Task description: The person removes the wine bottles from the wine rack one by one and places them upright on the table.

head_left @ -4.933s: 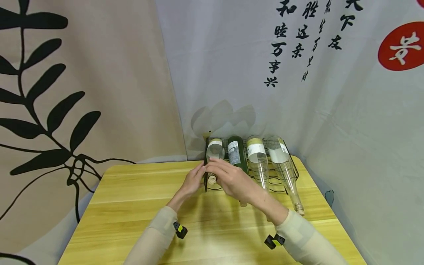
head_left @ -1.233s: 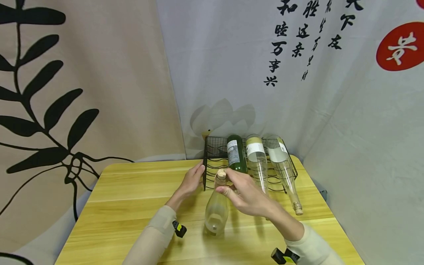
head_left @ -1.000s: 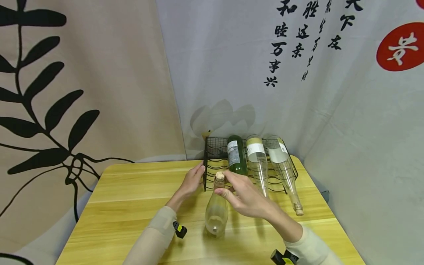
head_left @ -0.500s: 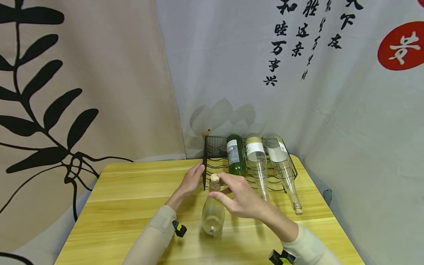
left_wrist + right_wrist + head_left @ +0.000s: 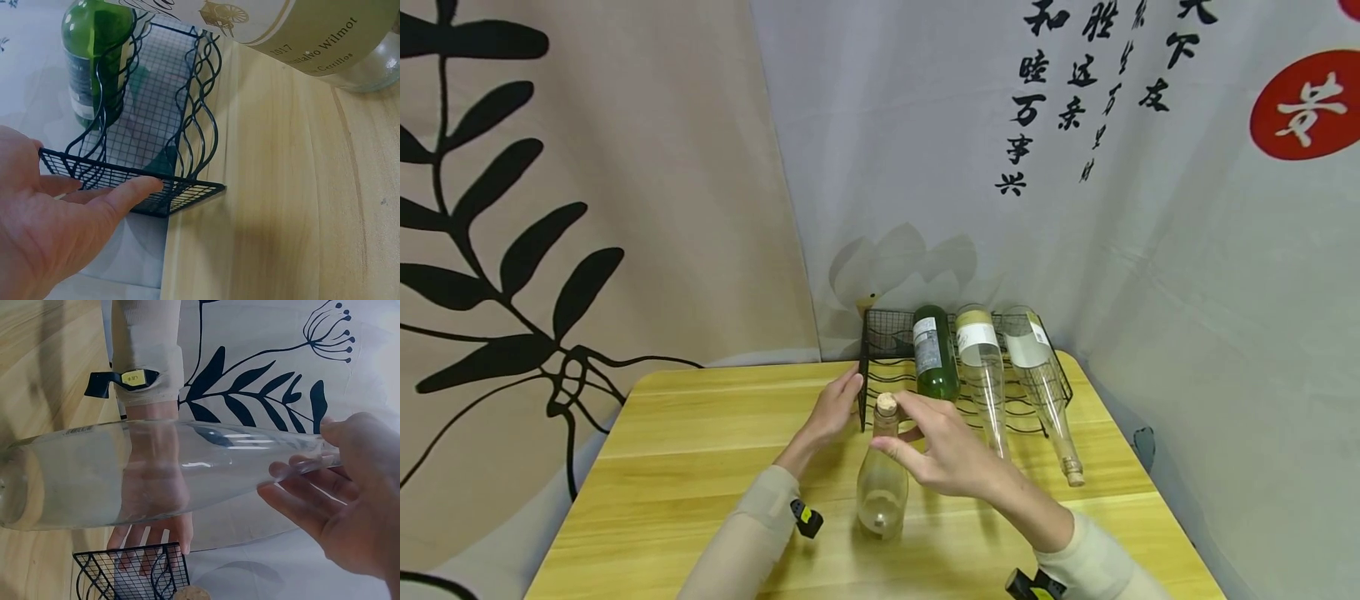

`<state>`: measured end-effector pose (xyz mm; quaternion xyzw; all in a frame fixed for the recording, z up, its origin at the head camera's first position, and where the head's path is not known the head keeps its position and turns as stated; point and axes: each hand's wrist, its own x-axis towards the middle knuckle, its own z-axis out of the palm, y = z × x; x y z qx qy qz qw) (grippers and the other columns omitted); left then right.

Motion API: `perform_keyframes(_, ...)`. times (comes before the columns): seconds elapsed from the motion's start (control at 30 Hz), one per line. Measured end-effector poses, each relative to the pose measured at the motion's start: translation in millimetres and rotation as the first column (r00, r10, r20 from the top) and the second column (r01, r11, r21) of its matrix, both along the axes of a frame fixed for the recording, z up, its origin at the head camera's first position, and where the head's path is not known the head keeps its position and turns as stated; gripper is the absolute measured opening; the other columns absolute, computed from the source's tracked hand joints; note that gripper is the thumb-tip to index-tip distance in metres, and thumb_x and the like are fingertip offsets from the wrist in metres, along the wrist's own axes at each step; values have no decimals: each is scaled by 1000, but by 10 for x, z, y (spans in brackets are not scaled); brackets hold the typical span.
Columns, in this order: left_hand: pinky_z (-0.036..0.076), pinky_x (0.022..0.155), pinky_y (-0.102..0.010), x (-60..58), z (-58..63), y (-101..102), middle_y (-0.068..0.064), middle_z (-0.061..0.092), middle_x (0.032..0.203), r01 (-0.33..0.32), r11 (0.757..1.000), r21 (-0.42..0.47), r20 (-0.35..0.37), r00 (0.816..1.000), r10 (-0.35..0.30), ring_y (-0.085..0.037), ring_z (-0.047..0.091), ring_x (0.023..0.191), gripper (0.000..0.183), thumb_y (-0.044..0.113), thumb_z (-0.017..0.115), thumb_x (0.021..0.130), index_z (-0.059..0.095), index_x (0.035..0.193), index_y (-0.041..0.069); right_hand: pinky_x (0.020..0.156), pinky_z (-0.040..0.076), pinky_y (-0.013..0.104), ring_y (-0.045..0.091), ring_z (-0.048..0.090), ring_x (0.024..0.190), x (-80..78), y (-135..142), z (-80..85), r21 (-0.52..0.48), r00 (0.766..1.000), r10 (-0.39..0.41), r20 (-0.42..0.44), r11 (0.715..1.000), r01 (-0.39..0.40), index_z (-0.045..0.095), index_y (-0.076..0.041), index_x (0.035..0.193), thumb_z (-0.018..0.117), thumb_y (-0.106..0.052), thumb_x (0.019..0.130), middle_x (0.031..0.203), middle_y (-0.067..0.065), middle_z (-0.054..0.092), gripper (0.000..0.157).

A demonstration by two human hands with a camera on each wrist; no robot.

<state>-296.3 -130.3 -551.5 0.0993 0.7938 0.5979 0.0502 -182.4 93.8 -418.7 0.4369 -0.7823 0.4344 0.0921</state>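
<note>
A corked clear glass wine bottle (image 5: 882,492) stands roughly upright in front of the rack, cork up and base low over the table. My right hand (image 5: 943,446) grips its neck, thumb in front and fingers behind, as the right wrist view also shows (image 5: 350,506). In the left wrist view, the same bottle's pale label (image 5: 325,37) fills the top right. My left hand (image 5: 833,408) rests against the left end of the black wire wine rack (image 5: 891,333). Its thumb and fingers touch the mesh end panel (image 5: 131,181) in the left wrist view.
In the rack lie a green bottle (image 5: 932,350), a clear bottle with a yellow band (image 5: 981,358) and another clear corked bottle (image 5: 1037,367) whose neck sticks out over the wooden table (image 5: 715,467). Printed cloth (image 5: 910,150) hangs close behind.
My right hand has lifted the left-hand bottle out of the rack and brought it upright in front, then slightly left. My left hand stays at the rack's end.
</note>
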Motion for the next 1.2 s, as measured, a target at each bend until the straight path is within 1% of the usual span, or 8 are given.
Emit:
perform_keyframes(0.23, 28, 142, -63, -10, -13, 8, -17, 40, 182, -6, 1000, -14, -25, 1000, 6, -45, 35, 171, 57, 36, 38, 125, 38, 177, 12, 88, 71, 24, 19, 82, 99, 13, 1, 7, 3, 1000, -18, -17, 1000, 18, 68, -3, 127, 77, -8, 106, 111, 10, 80, 24)
perform_keyframes(0.4, 28, 142, -63, -18, -24, 2, -16, 40, 182, -2, 1000, -5, -18, 1000, 2, -43, 35, 171, 56, 34, 38, 125, 38, 177, 13, 92, 71, 27, 19, 82, 102, 5, 8, -5, 13, 998, -38, -55, 999, 39, 70, -5, 125, 78, -12, 105, 114, 9, 82, 23)
perform_keyframes(0.5, 28, 143, -62, -18, -27, 3, -16, 41, 182, -5, 1000, -16, -23, 1000, 5, -42, 35, 171, 56, 34, 38, 125, 38, 177, 12, 96, 71, 32, 20, 82, 106, 3, 24, -10, 26, 995, -50, -83, 998, 52, 70, -4, 130, 78, -16, 105, 119, 9, 83, 29)
perform_keyframes(0.6, 27, 143, -62, -19, -29, 5, -16, 41, 182, -9, 1000, -26, -33, 999, 8, -42, 35, 171, 57, 36, 38, 125, 39, 177, 10, 105, 70, 40, 25, 82, 118, 12, 53, -17, 55, 994, -74, -82, 995, 79, 69, -2, 139, 78, -22, 105, 130, 12, 83, 40)
perform_keyframes(0.73, 27, 143, -63, -16, -24, -1, -16, 40, 182, -2, 1000, -13, -30, 1000, 2, -42, 35, 171, 58, 37, 38, 126, 38, 177, 9, 116, 64, 57, 37, 75, 137, 41, 96, -18, 107, 995, -99, -24, 989, 101, 61, 4, 152, 76, -25, 105, 150, 21, 74, 57)
perform_keyframes(0.9, 26, 143, -61, -11, -9, 1, -17, 37, 183, -1, 1000, -20, -25, 1000, 0, -43, 33, 172, 60, 39, 37, 125, 35, 177, 8, 120, 57, 69, 46, 66, 147, 78, 152, -9, 163, 991, -124, 58, 980, 113, 53, 7, 160, 73, -28, 107, 161, 27, 64, 67)
perform_keyframes(1.07, 26, 144, -60, -11, -6, 8, -16, 37, 184, -12, 999, -47, -28, 1000, 10, -42, 33, 172, 58, 36, 36, 126, 35, 178, 10, 124, 50, 75, 48, 59, 153, 115, 215, -4, 196, 984, -150, 100, 972, 128, 48, 2, 167, 69, -31, 109, 168, 27, 56, 70)
perform_keyframes(1.2, 26, 144, -60, -12, -16, 10, -15, 38, 184, -15, 999, -46, -32, 999, 13, -41, 33, 172, 56, 32, 36, 126, 36, 178, 12, 125, 48, 77, 47, 55, 157, 132, 263, -7, 199, 984, -148, 95, 972, 127, 45, -7, 171, 66, -31, 110, 174, 21, 52, 70)
